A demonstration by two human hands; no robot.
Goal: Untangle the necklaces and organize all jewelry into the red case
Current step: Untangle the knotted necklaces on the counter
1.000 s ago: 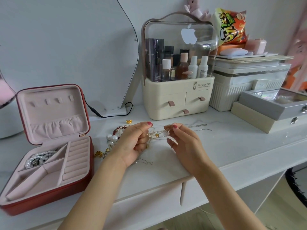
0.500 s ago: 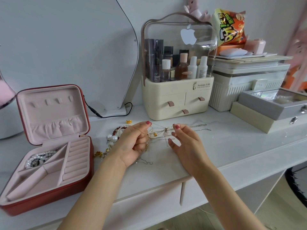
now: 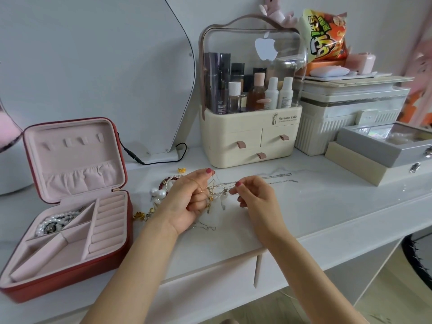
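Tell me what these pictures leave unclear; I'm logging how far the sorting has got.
Head view only:
- Tangled necklaces: strands too thin to count or trace.
- Jewelry pile: partly hidden behind the left hand.
- Pearls in the red case: separate pieces indistinguishable.
- Grey box: cut off by right edge.

Pretty bright, soft daylight all over, shadows barely there. Some glare on the clear domed lid of the cream plastic cosmetics organizer point(image 3: 252, 66). Wide-angle bend away from it toward the edges; far right looks smeared.
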